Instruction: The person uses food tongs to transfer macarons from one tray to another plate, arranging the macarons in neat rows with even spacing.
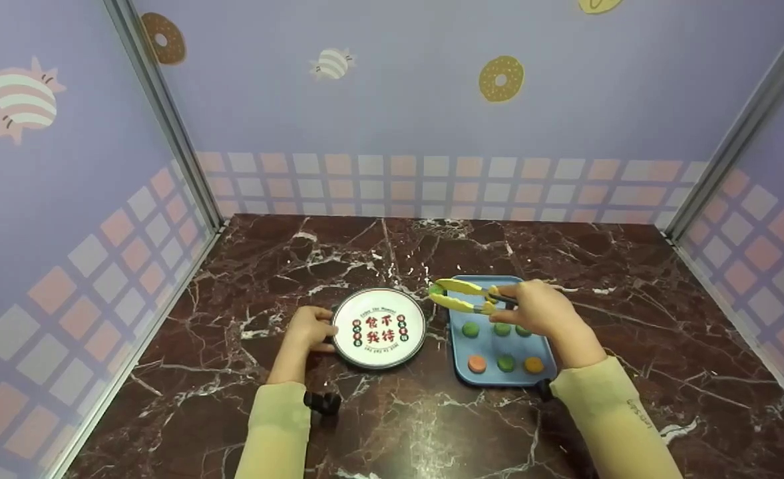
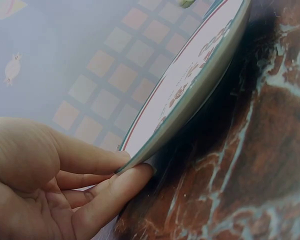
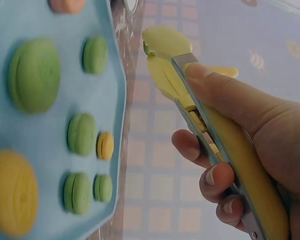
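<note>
My left hand point(image 1: 309, 328) pinches the left rim of a white plate point(image 1: 380, 303) with red characters and a dark green edge; in the left wrist view the thumb lies over the rim and fingers sit under it. My right hand point(image 1: 537, 307) grips yellow tongs point(image 1: 462, 286), whose tips hold a green macaron point(image 1: 437, 289) in the gap between the plate and a blue tray point(image 1: 462, 377). In the right wrist view the tongs point(image 3: 172, 75) hide most of that macaron. On the tray lie green macarons point(image 3: 35, 75), yellow ones point(image 3: 14, 194) and an orange-pink one point(image 1: 477, 363).
Dark red marbled tabletop point(image 1: 232, 426) lies under the plate and tray. Purple walls point(image 1: 405, 106) with a pink and white check band stand at the back and both sides. A black strap piece point(image 1: 325, 403) sits at my left cuff.
</note>
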Motion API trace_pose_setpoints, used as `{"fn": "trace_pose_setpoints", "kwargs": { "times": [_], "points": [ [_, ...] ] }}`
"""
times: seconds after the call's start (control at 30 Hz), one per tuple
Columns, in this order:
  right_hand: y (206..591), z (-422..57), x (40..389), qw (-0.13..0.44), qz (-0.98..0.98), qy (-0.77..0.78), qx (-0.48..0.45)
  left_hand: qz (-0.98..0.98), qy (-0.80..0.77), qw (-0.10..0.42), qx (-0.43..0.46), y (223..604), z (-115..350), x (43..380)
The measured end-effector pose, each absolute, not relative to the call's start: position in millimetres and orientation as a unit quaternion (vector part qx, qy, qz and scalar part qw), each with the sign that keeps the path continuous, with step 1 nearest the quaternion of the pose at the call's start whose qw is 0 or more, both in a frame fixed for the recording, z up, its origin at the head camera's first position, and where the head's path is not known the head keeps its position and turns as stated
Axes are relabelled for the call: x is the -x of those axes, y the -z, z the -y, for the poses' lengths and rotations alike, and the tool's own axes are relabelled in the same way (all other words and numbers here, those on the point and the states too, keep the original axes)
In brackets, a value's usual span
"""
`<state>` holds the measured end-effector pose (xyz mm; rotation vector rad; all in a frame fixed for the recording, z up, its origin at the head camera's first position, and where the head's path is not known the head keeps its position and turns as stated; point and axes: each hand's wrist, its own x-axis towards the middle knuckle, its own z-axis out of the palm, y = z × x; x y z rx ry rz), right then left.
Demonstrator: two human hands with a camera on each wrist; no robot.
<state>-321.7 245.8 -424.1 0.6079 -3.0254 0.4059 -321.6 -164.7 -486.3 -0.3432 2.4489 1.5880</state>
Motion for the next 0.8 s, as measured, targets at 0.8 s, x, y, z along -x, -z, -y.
{"fn": "trace_pose_setpoints", "kwargs": {
  "times": [0.8],
  "points": [
    [427.4,-173.5,329.2,0.009,0.956,-0.144,-0.257,-0.829,-0.536,0.103,0.126,487.8,164.4,323.8]
  ]
}}
